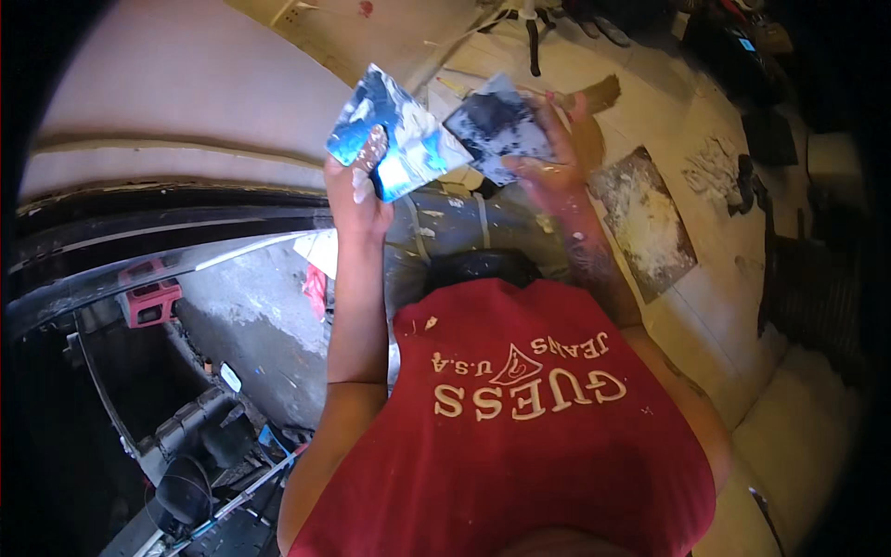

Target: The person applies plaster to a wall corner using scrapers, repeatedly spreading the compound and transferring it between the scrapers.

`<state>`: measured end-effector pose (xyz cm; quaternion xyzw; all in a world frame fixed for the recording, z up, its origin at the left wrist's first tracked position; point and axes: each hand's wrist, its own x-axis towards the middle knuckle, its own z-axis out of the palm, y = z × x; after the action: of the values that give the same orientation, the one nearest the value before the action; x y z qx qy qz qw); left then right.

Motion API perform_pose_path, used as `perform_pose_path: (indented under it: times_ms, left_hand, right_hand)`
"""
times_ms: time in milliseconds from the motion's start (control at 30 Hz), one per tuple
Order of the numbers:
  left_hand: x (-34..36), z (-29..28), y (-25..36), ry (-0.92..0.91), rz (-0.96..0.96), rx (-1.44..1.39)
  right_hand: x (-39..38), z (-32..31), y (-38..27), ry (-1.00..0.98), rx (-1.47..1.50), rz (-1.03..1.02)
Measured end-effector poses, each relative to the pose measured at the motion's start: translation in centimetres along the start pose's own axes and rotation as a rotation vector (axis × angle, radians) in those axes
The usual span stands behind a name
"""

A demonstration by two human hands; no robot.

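My left hand [357,195], white paste on its fingers, grips a flat square plate [422,148]. White paste and glossy blue patches cover the plate's face. Closed on the edge of a second plate is my right hand [555,158]. That grey plate [499,121] is flat, with a dark patch and white smears. The two plates meet or overlap at their near corners in this view; whether they touch I cannot tell. Both are held up in front of my red sleeveless shirt [529,446], and their undersides are hidden.
A paste-stained board [648,223] lies on the tiled floor at right. A dark ledge [176,223] runs along the left. Beyond it are a pink plastic stool-like item [151,299] and cluttered dark gear [190,487]. A black stand leg [534,51] stands at the top.
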<state>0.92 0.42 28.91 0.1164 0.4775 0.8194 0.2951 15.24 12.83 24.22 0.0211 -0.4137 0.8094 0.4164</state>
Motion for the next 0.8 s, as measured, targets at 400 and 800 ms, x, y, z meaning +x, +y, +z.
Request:
perform_pose_path:
  times_ms: [400,800]
  left_hand:
    - [0.4,-0.3,0.0,0.030,0.012,0.119]
    - [3.1,-3.5,-2.9,0.064,0.081,0.393]
  right_hand:
    - [0.0,-0.5,-1.6,-0.448,-1.247,0.036]
    - [-0.3,1.9,1.2,-0.613,-1.602,-0.071]
